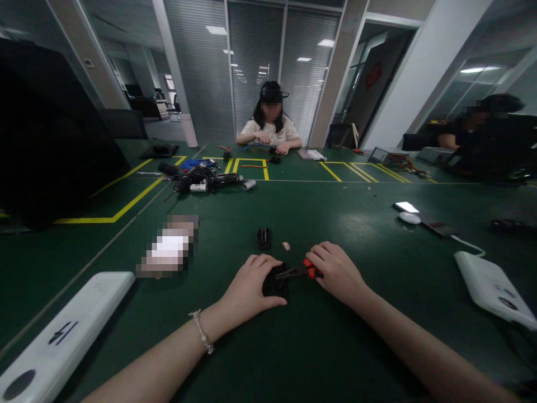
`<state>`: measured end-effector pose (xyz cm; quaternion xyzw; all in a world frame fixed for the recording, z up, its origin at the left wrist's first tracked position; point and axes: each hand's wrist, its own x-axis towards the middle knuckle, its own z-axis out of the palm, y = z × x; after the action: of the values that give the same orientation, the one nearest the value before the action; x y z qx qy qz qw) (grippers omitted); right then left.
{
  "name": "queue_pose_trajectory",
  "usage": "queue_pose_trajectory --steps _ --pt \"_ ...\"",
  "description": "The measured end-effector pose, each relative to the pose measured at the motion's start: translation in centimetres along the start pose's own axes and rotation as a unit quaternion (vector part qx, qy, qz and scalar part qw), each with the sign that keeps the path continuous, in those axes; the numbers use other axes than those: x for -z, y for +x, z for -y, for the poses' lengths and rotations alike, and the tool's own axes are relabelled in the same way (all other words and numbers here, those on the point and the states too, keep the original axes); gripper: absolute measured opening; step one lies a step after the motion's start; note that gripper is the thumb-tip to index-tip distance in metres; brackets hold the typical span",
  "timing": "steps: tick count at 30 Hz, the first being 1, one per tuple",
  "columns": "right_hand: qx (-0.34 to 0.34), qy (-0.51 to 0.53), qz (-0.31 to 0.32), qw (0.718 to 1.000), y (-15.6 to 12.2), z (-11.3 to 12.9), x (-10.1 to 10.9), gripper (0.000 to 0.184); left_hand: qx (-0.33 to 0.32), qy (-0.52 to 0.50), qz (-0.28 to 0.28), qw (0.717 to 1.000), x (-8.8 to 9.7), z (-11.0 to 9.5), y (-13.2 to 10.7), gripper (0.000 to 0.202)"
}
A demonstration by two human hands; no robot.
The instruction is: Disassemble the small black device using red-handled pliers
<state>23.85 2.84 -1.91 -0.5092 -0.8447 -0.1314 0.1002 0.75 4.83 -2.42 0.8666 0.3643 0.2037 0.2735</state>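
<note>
in l hand [253, 284], gripped on green table [302, 352]: black part [273, 287]. in r hand [339, 270], held: red-handled pliers [297, 272], tips at part. prob. mid-work; 2nd black pc [264, 238] just beyond, apart, w/ small pale bit [286, 245] near. amt done vs left: can't tell.

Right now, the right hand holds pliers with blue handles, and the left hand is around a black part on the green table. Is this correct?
Not fully: in the head view, the pliers have red handles, not blue. The right hand does hold them, and the left hand is around a black part on the green table.
</note>
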Motion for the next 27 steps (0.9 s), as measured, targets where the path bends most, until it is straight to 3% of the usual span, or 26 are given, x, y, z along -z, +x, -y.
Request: queue_pose_trajectory --steps 27 --pt "-0.008 0.017 0.006 1.0 -0.06 0.03 -0.3 0.029 -0.001 0.0 -0.007 1.0 -0.03 0.14 -0.02 0.062"
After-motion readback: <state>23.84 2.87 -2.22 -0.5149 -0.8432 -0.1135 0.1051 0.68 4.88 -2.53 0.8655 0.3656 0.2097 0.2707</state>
